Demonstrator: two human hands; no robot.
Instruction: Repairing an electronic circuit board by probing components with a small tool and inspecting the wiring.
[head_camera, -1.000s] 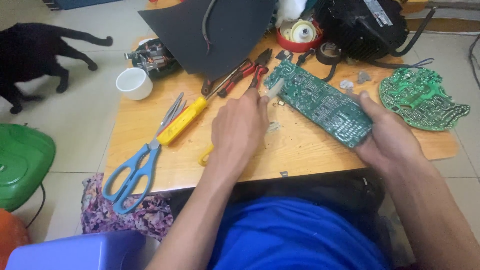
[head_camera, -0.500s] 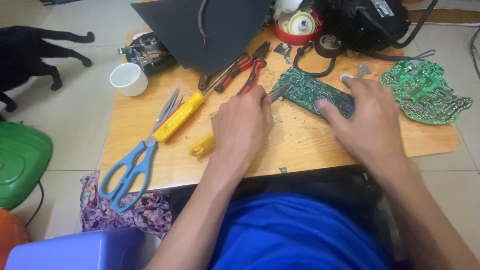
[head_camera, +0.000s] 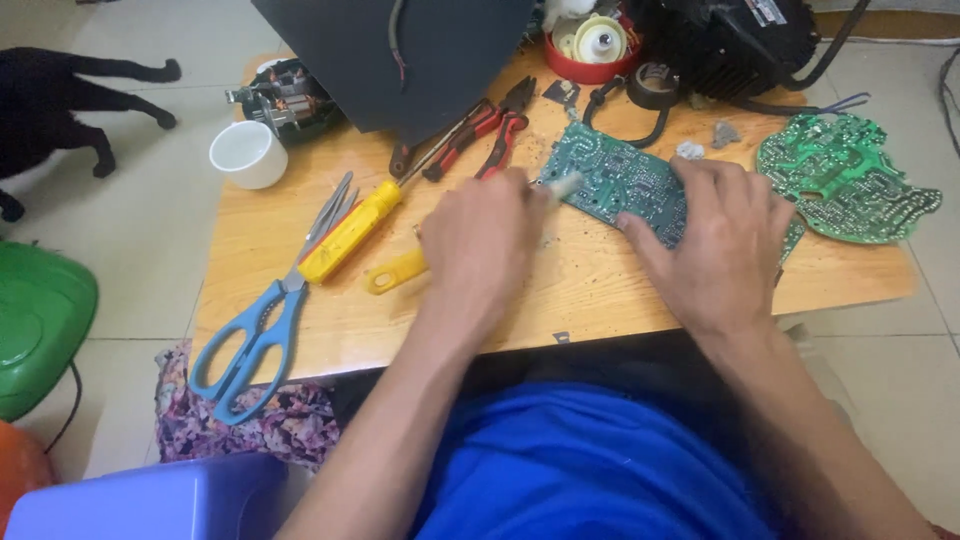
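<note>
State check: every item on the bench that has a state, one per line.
left hand: closed on a yellow-handled tool, tip at the board's edge
right hand: flat, pressing the rectangular circuit board
rectangular circuit board: lying flat, solder side up
round circuit board: flat, untouched
blue scissors: closed
red pliers: lying closed
white cup: upright

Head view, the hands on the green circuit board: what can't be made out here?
- Tool in the left hand: only a yellow handle end and a blurred tip show; the hand hides the rest.
- Rectangular circuit board: the right hand covers its near end.
- Black housing and black motor unit: cut off by the top edge.
- Board's components: too small to tell.
</note>
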